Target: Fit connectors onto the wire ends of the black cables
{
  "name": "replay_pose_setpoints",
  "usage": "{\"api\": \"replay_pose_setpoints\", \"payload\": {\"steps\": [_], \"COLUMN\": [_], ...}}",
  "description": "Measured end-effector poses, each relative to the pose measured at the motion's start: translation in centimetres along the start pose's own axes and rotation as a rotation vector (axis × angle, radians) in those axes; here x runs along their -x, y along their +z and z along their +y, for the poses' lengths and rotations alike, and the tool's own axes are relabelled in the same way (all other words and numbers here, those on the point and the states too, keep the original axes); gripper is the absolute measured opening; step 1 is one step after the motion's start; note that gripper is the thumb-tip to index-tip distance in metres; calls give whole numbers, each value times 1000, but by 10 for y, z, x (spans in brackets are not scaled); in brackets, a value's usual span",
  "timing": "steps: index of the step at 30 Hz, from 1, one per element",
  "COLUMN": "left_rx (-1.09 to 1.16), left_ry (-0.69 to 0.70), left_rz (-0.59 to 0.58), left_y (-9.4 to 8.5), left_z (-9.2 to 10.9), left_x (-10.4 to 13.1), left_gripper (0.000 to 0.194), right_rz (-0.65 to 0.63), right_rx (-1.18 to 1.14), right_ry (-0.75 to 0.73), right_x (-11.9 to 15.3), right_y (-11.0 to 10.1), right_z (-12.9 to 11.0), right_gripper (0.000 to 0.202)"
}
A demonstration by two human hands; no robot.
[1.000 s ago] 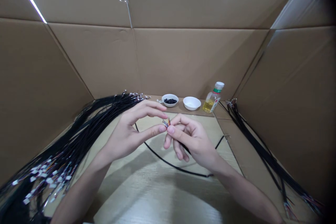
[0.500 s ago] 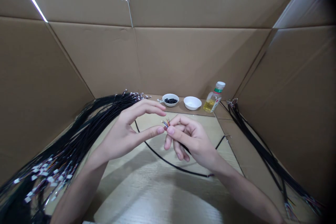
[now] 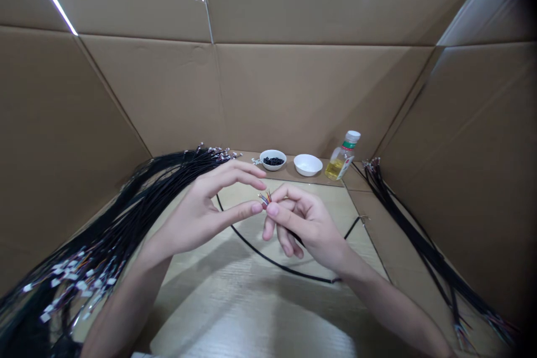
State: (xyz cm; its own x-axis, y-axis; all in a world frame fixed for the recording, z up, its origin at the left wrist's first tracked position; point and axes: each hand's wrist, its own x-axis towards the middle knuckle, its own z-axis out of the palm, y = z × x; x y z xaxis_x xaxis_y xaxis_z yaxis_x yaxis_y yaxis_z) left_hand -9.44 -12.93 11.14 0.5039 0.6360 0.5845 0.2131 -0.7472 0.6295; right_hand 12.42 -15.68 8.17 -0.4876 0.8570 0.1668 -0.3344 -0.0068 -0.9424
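Observation:
Between thumb and forefinger, my right hand (image 3: 300,221) pinches a black cable near its end, where several thin coloured wires (image 3: 265,197) fan out upward. My left hand (image 3: 210,207) is just left of them, thumb and fingers apart; its thumb tip is close to the wires, and whether it touches them I cannot tell. Below the hands a black cable (image 3: 272,260) curves across the board, and its bare-wired end lies to the right of my right hand. The part inside my right palm is mostly hidden.
A thick bundle of black cables (image 3: 146,201) with white connectors lies on the left, a smaller bundle (image 3: 419,240) on the right. At the back stand a bowl of small black pieces (image 3: 273,161), a white bowl (image 3: 307,165) and a bottle of yellow liquid (image 3: 342,158). Cardboard walls surround the board (image 3: 235,302).
Both hands stay almost in place. The coloured wire tips have shifted very slightly between the fingers.

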Motion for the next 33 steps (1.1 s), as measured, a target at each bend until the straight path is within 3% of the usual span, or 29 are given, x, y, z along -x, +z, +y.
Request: {"api": "replay_pose_setpoints", "payload": {"steps": [33], "left_rx": [-26], "left_ry": [-5], "left_rz": [-21], "left_y": [-4], "left_z": [5], "left_x": [3], "left_gripper": [20], "right_rz": [-2], "right_rx": [40], "right_ry": [24], "right_x": [-2], "right_y": [0], "right_z": [2], "right_gripper": [33]}}
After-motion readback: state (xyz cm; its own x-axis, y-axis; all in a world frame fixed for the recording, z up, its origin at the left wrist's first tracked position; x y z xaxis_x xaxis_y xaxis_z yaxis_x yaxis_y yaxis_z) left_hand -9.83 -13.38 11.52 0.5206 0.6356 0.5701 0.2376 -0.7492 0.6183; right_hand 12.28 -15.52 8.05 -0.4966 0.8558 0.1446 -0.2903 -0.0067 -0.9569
